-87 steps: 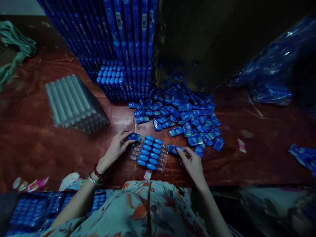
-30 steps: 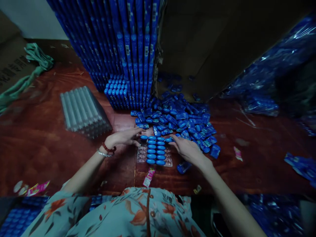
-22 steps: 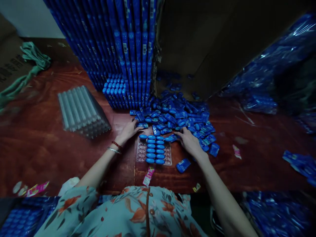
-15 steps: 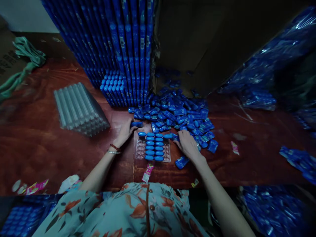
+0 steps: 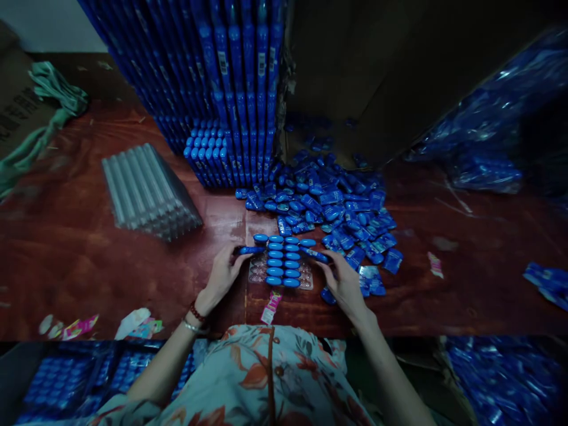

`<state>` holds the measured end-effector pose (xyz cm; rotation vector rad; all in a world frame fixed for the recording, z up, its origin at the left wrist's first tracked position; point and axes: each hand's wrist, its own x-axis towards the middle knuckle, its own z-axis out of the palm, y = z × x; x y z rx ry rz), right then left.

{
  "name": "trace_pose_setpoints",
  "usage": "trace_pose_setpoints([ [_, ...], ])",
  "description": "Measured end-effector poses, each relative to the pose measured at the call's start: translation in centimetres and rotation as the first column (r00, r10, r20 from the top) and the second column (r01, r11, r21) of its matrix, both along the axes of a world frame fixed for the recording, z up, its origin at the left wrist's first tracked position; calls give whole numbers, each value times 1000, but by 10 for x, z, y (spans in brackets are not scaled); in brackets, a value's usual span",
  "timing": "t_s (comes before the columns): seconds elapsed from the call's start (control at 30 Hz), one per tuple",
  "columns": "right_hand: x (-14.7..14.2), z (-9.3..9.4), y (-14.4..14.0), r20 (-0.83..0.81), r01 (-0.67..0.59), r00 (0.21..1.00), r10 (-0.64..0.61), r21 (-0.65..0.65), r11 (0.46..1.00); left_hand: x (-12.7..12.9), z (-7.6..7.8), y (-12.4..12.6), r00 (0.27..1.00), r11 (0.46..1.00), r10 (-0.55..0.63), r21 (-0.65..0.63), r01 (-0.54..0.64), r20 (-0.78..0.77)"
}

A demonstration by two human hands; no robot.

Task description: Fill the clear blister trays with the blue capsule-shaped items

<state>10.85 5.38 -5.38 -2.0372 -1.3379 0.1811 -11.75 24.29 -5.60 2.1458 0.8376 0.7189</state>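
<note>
The left hand pinches a blue sachet between thumb and fingers at the 9 o'clock edge of the clear blister tray. The right hand pinches another blue sachet at the tray's 3 o'clock edge. The tray lies on the red wooden table, its middle rows filled. A loose sachet pile sits at 1 o'clock, empty stacked trays at 10 o'clock.

1 head-worn view, looking forward and steeply down over the wearer's lap onto a table, near enough that both forearms enter from the bottom edge.
</note>
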Motion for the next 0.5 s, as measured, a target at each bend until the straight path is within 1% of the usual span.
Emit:
trace_pose_setpoints([
  [0.07, 2, 2, 10, 93, -90, 991, 97, -76, 993, 11, -4, 3, 997, 994, -74, 82, 76, -22],
  [0.13, 3, 8, 17, 227, -157, 952, 204, -212, 965, 15, -6, 7, 985, 972, -151, 170, 164, -88],
  [0.17, 3, 14, 20, 288, -168, 924, 252, -287, 943, 15, -5, 8, 972, 954, -187, 210, 215, -143],
  [0.23, 1, 27, 25, 359, -170, 870, 338, -424, 889, 15, 1, 9, 925, 907, -247, 266, 326, -290],
  [0.3, -3, 41, 33, 359, -179, 839, 408, -527, 831, 18, 14, 10, 845, 853, -291, 277, 442, -449],
  [0.37, -6, 51, 42, 336, -189, 832, 442, -578, 794, 25, 28, 11, 764, 807, -325, 257, 531, -557],
  [0.4, -7, 54, 46, 330, -188, 832, 447, -589, 786, 30, 33, 11, 738, 790, -340, 250, 561, -583],
  [0.47, -8, 59, 52, 345, -173, 826, 445, -596, 784, 37, 40, 13, 716, 763, -364, 250, 596, -595],
  [0.5, -8, 61, 54, 356, -160, 824, 440, -599, 784, 39, 39, 13, 715, 754, -371, 257, 604, -593],
])
